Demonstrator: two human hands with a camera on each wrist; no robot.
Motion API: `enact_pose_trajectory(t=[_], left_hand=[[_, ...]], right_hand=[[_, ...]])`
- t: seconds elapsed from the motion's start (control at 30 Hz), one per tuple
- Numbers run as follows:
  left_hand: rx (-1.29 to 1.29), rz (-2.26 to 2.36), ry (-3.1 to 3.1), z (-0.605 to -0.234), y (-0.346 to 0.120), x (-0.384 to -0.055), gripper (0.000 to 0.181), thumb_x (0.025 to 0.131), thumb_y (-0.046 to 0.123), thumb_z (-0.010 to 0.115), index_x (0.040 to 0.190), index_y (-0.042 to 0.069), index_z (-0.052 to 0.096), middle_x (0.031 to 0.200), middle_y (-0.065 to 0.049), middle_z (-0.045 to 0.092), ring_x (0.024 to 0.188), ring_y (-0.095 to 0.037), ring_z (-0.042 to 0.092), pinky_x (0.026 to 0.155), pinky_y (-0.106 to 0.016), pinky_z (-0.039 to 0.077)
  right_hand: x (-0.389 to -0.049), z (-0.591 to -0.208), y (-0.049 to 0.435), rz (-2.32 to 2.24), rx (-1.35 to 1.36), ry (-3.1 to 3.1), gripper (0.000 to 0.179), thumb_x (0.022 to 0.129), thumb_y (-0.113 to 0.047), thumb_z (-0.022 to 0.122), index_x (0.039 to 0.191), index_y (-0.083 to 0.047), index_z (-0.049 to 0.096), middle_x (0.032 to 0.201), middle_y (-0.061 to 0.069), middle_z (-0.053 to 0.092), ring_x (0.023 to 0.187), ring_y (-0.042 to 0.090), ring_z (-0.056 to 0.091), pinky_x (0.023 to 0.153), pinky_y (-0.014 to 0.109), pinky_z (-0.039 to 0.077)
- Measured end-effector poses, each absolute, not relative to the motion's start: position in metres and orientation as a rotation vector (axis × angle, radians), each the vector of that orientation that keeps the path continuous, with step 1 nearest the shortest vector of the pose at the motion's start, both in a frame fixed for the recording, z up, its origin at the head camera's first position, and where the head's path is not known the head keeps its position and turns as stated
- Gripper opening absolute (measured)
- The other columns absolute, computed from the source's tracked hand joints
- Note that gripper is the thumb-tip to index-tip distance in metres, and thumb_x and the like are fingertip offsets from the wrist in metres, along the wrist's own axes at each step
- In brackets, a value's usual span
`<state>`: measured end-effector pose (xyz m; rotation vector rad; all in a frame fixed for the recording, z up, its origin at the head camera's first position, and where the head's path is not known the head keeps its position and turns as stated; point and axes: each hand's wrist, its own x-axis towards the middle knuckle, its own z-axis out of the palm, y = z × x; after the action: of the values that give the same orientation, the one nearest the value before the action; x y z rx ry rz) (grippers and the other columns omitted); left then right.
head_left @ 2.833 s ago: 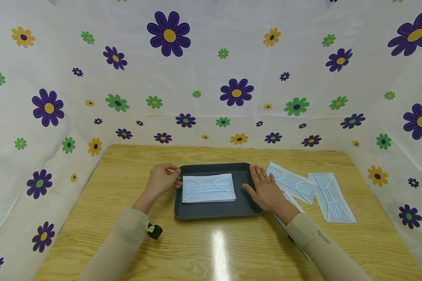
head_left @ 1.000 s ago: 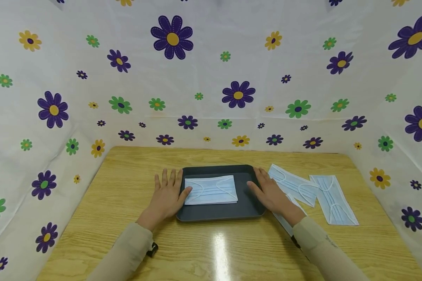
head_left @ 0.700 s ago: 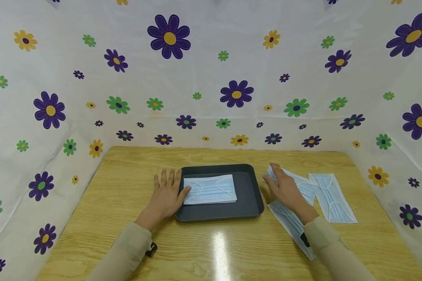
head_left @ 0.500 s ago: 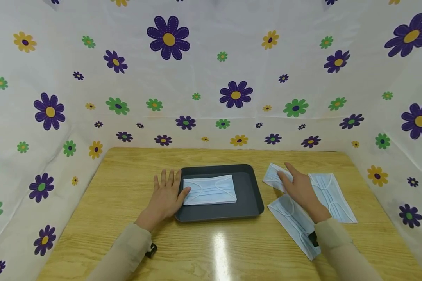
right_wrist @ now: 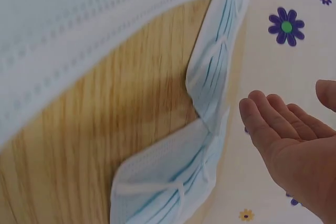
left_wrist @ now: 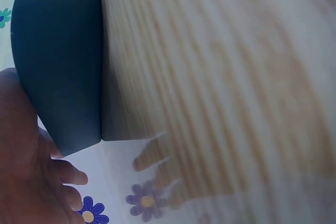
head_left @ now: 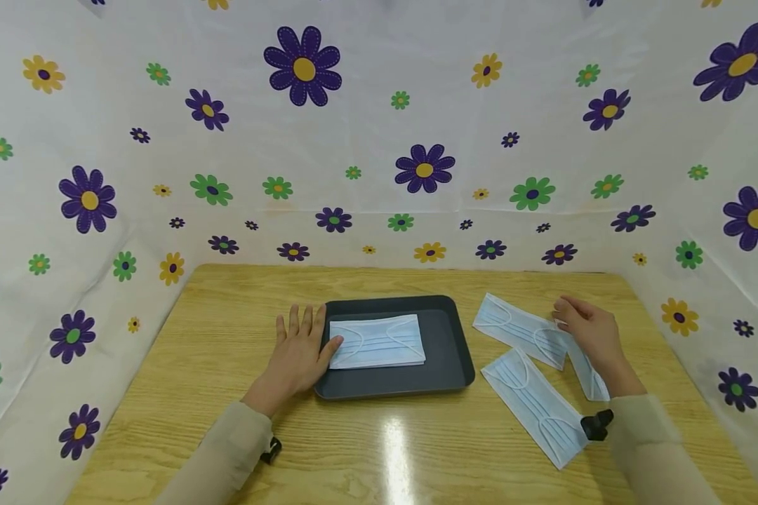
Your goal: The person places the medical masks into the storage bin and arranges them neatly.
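A dark grey tray (head_left: 445, 351) lies mid-table with a small stack of blue face masks (head_left: 379, 342) on its left part. My left hand (head_left: 290, 361) lies along the tray's left edge, fingers straight and thumb over the rim by the stack. In the left wrist view the hand (left_wrist: 26, 166) is beside the tray's side wall (left_wrist: 58, 61). My right hand (head_left: 590, 340) is over the rightmost face mask (head_left: 585, 368), partly hiding it. The right wrist view shows that hand (right_wrist: 294, 156) with fingers extended, thumb apart and nothing held, above the masks (right_wrist: 215, 61).
Two more loose face masks lie right of the tray, one farther back (head_left: 512, 326) and one nearer (head_left: 533, 407). The wooden table (head_left: 354, 449) is bordered at the back and sides by a flower-printed white cloth (head_left: 366, 126).
My right hand has left the tray's right edge and moved right across the loose masks to the rightmost one. Earlier, my left hand flattened against the tray's left edge; it stays there.
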<state>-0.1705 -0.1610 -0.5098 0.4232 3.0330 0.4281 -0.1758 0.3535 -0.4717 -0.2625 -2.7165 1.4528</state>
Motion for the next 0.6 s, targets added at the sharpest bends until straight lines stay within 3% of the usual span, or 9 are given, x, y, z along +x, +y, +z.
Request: enact_pose_trajectory(t=[0.1, 0.6], left_hand=[[0.428, 0.418, 3.036, -0.510, -0.161, -0.171, 0.081, 0.111, 0.057, 0.036, 0.168, 0.003, 0.017, 0.171, -0.031, 0.022, 0.161, -0.054, 0.008, 0.125, -0.075, 0.004], [0.425, 0.436, 3.034, -0.511, -0.163, -0.170, 0.080, 0.112, 0.057, 0.035, 0.168, 0.003, 0.017, 0.171, -0.032, 0.020, 0.161, -0.054, 0.007, 0.125, -0.075, 0.004]], right_hand=[[-0.174, -0.473, 0.362, 1.458, -0.332, -2.676, 0.072, 0.111, -0.048, 0.048, 0.156, 0.007, 0.044, 0.146, 0.036, 0.056, 0.085, -0.021, 0.059, 0.077, 0.008, 0.055], [-0.170, -0.480, 0.381, 1.453, -0.607, -2.733, 0.073, 0.111, -0.048, 0.044, 0.159, 0.007, 0.037, 0.151, 0.035, 0.052, 0.081, -0.015, 0.056, 0.072, 0.009, 0.055]])
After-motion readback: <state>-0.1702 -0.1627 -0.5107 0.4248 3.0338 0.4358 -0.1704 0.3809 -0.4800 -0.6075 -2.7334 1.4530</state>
